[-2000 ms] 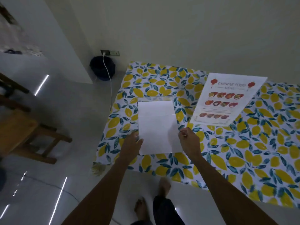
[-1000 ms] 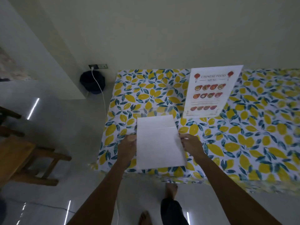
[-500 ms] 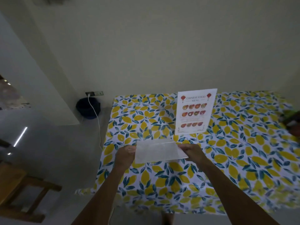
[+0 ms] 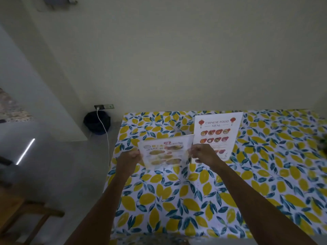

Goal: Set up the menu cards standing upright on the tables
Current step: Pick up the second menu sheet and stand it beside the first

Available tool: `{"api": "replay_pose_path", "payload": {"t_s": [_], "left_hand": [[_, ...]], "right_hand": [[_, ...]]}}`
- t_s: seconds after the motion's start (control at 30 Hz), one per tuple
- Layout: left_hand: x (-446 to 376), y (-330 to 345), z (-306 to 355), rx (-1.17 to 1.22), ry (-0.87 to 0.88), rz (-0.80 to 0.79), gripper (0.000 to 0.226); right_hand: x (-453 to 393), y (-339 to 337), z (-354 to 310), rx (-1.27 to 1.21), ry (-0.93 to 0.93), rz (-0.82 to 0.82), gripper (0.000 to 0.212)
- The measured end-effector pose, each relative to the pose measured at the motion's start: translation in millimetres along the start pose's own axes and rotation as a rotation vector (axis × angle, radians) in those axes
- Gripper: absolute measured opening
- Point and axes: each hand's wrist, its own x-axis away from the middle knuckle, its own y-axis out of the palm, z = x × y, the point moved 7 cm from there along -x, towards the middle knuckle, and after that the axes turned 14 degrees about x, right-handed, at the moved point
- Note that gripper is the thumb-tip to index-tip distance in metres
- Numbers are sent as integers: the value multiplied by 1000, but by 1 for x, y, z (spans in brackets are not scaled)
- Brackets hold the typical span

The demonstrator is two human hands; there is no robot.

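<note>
A menu card [image 4: 164, 152] in a clear holder, printed with yellow dishes, is held tilted toward me above the lemon-print tablecloth [image 4: 203, 200]. My left hand [image 4: 131, 156] grips its left edge and my right hand [image 4: 203, 153] grips its right edge. Just behind it to the right, a white "Chinese Food Menu" card [image 4: 218, 131] stands upright on the table; my right hand hides its lower left part.
A cream wall rises right behind the table. On the floor to the left sits a dark bin [image 4: 97, 122] under a wall socket [image 4: 104, 107] with a white cable [image 4: 106, 138] hanging down. A wooden chair [image 4: 26, 220] stands at lower left.
The card lay flat with its blank back up; both hands lifted it off the table and turned it so its printed face shows. The view has tilted up toward the wall.
</note>
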Motion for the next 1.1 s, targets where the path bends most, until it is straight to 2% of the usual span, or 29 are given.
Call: {"api": "replay_pose_path", "payload": {"t_s": [0.07,0.13,0.27,0.37,0.47,0.57,0.63,0.9,1.1], "left_hand": [[-11,1,2,-83,22,40,38],[-22,3,2,-125,34,80,43],[-35,5,3,-152,39,174,24],[-36,10,8,-57,39,221,10],[-37,14,12,-22,37,264,21],[-40,16,15,-49,40,284,17],[-42,15,12,-29,24,300,3],[-52,14,2,-2,-7,338,24],[-50,16,1,23,-11,344,11]], "right_hand": [[-11,1,-5,48,-43,13,5],[-20,5,-5,73,-57,0,9],[-31,13,-1,189,-123,3,31],[-32,19,-8,291,-220,42,34],[-36,26,-11,374,-278,67,39],[-42,30,-5,375,-247,99,47],[-46,30,-1,367,-232,122,57],[-42,33,3,256,-166,88,66],[-44,34,6,250,-173,90,65]]}}
